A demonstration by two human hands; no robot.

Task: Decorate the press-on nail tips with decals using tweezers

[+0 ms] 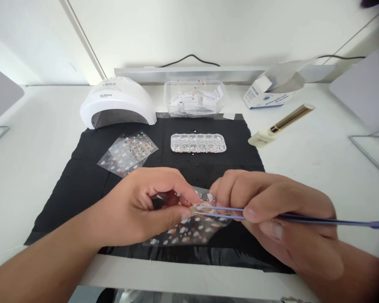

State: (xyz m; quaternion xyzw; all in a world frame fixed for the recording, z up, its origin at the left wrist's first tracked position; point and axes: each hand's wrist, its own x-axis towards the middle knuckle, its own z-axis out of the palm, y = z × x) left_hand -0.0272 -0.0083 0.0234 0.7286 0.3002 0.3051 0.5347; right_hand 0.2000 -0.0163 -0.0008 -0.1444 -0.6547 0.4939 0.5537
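My right hand (pixel 281 206) is closed round a pair of blue tweezers (pixel 227 210), whose tips point left. Those tips meet the thumb and forefinger of my left hand (pixel 151 206), which are pinched together. Whatever lies in that pinch is too small and covered to make out. Beneath both hands is a clear sticker sheet (pixel 183 231) with small white and red designs, partly hidden by my fingers. More sticker sheets (pixel 126 153) overlap on the black mat, left of a clear compartment box (pixel 198 143) of tiny decorations.
A white nail lamp (pixel 118 101) stands at the back left of the black mat (pixel 72 181). Behind the compartment box is a clear tub (pixel 194 99) of packets. To the right are an opened carton (pixel 268 94) and a gold-capped bottle (pixel 265 136).
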